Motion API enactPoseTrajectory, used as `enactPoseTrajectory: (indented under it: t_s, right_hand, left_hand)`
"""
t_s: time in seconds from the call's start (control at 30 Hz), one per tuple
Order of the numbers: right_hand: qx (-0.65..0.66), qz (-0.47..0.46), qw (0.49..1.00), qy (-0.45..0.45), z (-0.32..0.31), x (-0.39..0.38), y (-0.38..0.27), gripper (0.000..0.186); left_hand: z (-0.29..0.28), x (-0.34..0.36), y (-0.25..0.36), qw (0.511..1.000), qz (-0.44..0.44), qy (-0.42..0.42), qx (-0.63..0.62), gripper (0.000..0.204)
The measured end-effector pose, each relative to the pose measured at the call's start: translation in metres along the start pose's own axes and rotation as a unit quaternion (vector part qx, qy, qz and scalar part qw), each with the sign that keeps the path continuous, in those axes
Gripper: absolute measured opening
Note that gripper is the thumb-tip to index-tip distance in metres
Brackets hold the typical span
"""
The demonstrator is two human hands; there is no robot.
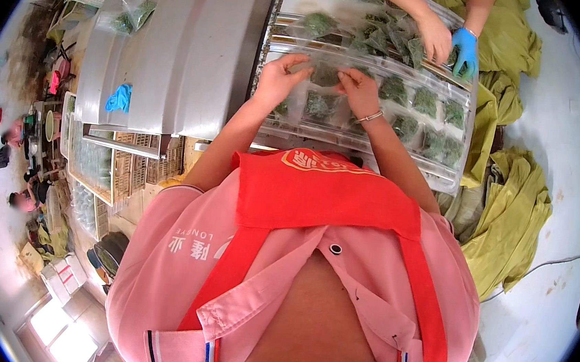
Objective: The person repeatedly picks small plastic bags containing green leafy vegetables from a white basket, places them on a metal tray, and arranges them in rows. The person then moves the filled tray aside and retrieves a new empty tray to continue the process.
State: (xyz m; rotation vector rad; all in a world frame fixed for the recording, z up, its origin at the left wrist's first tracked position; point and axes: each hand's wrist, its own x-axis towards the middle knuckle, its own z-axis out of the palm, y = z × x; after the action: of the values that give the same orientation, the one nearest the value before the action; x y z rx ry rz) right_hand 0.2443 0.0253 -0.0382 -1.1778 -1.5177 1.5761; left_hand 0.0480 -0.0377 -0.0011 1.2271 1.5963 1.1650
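Clear plastic bags of green leaves lie in rows on a metal work surface [452, 174] in front of me. One bag of greens [324, 74] lies between my two hands. At the left side of this bag is my left hand [279, 81], its thumb and forefinger spread with a gap between them. My right hand [360, 92], with a bracelet at its wrist, pinches the bag's right edge between thumb and fingers. Just nearer to me rests another bag of greens [320, 106]. Film glare blurs where one bag ends and another begins.
At the far right, a co-worker's bare hand [435, 38] and blue-gloved hand [465, 53] reach among the bags. To the left, a broad metal cover [208, 50] carries a blue glove [118, 98] and a bag of greens [135, 16]. Yellow-green cloth [511, 214] hangs at the right.
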Motion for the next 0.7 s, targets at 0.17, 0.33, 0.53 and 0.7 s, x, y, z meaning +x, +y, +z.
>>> enactPoseTrajectory:
  t_s: [0.17,0.33,0.53,0.7]
  right_hand:
    - [-0.126,-0.041,0.991,0.021,-0.005,0.006,-0.001,0.021]
    - [-0.336,-0.064,0.938,0.052,-0.001,0.02,0.011,0.021]
    - [-0.404,-0.041,0.911,-0.071,0.028,0.049,0.017,0.018]
    - [-0.541,0.021,0.808,-0.233,0.031,0.095,0.029,0.018]
  left_hand:
    - [-0.002,0.012,-0.01,0.999,0.001,0.011,-0.035,0.018]
    - [-0.008,0.018,-0.006,0.964,-0.081,0.002,0.254,0.023]
    - [-0.025,0.027,-0.023,0.872,-0.138,-0.072,0.465,0.03]
    - [-0.022,0.018,-0.015,0.858,-0.132,-0.08,0.49,0.036]
